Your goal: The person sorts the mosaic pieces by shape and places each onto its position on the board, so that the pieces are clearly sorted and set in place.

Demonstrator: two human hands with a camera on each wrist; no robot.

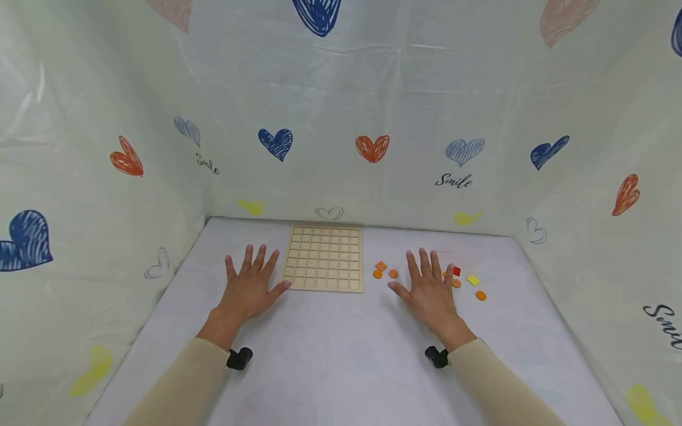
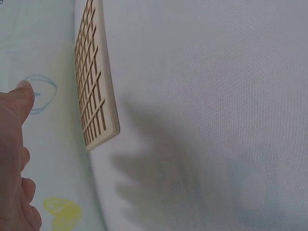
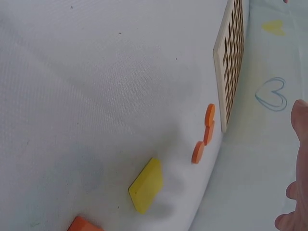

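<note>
My left hand is spread with straight fingers, its thumb close to the lower left corner of a wooden grid board. To the right, my right hand is also spread, with nothing in its grasp. Left of it are an orange square tile and two orange discs. By its little finger lie a red square tile and an orange disc. A yellow tile shows in the right wrist view. Both wrist views show only part of each hand, above the table.
Farther right lie a yellow square tile and another orange disc. The white table is enclosed at the back and sides by a white curtain printed with hearts. The board sits near the back edge.
</note>
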